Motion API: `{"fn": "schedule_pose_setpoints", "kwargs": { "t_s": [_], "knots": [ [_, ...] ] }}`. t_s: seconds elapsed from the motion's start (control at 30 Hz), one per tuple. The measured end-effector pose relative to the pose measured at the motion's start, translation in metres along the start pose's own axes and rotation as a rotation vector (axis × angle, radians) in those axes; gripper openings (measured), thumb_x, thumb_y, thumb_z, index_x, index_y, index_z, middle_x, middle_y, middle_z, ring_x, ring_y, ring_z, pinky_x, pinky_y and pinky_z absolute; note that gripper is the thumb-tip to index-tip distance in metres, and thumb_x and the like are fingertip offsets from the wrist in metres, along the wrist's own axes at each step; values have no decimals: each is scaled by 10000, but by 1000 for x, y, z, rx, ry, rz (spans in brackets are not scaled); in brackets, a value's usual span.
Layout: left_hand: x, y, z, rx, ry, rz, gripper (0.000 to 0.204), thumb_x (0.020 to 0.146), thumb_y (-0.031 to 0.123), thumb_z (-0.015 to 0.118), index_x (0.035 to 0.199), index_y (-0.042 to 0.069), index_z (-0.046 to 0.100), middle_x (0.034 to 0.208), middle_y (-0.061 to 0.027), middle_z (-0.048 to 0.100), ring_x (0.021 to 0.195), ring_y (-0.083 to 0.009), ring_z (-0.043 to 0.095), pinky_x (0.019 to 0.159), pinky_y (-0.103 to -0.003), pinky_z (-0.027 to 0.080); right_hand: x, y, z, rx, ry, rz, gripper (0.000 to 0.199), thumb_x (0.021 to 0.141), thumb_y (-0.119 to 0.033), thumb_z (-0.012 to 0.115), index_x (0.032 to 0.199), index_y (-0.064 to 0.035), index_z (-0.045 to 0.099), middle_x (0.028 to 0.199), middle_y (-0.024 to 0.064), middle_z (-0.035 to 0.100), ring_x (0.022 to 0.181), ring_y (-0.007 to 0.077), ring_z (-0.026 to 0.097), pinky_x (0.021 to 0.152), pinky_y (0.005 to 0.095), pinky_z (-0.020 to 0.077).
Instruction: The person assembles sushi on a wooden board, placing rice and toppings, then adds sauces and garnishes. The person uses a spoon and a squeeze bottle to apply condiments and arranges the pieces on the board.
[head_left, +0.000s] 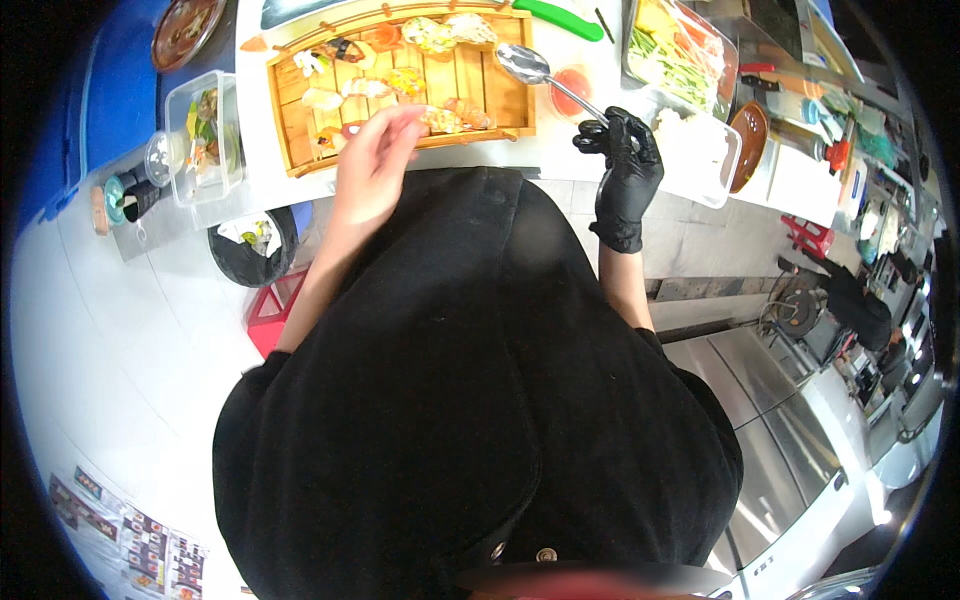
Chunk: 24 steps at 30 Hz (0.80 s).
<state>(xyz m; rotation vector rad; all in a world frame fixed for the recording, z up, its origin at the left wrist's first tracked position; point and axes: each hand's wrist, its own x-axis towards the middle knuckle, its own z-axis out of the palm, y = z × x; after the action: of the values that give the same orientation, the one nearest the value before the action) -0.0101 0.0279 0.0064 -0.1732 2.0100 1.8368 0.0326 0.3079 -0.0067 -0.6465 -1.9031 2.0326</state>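
My right hand [622, 165], in a black glove, is closed round the handle of a metal spoon [523, 64]. The spoon's bowl points up and left, over the right end of a wooden serving tray [515, 100]. Pieces of sushi [365, 88] with various toppings sit on the tray in loose rows. My bare left hand [375, 155] hovers over the tray's near edge with its fingers stretched out, close to the nearest row; I see nothing held in it. Right of the tray, under the spoon handle, stands a small dish of orange-red sauce or roe [572, 92].
Clear tubs of cut vegetables [675, 60] and white rice [700, 150] stand at the right, beside a brown bowl [750, 145]. A green-handled tool [560, 18] lies at the back. Left are a food container [205, 140] and, below the counter, a black bin [255, 250].
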Motion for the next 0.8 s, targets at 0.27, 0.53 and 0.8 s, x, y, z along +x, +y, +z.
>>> {"fn": "schedule_pose_setpoints", "kwargs": {
  "t_s": [0.27, 0.53, 0.8],
  "knots": [
    [60, -5, 7, -725, -242, -42, 360, 1027, 127, 508, 1317, -82, 550, 1123, -151, 682, 1036, -222, 661, 931, -344, 516, -6, -25, 28, 23, -189, 89, 218, 1005, -88, 583, 1143, 71, 637, 869, 197, 715, 698, 266, 702, 655, 354, 577],
    [47, -12, -9, -384, -57, 69, 270, 1005, 75, 574, 1231, -49, 654, 1065, -129, 707, 963, -171, 686, 885, -286, 552, -13, -29, 36, -73, -266, -42, 192, 979, -45, 602, 1126, 72, 644, 881, 183, 724, 740, 253, 723, 686, 347, 592],
    [25, -41, -30, -231, 183, 41, 271, 965, 97, 667, 1188, -56, 682, 995, -98, 732, 848, -125, 687, 790, -253, 558, -24, -27, 44, -176, -297, 0, 189, 984, -14, 566, 1129, 89, 630, 905, 193, 722, 785, 262, 731, 725, 361, 603]
  ]
}}
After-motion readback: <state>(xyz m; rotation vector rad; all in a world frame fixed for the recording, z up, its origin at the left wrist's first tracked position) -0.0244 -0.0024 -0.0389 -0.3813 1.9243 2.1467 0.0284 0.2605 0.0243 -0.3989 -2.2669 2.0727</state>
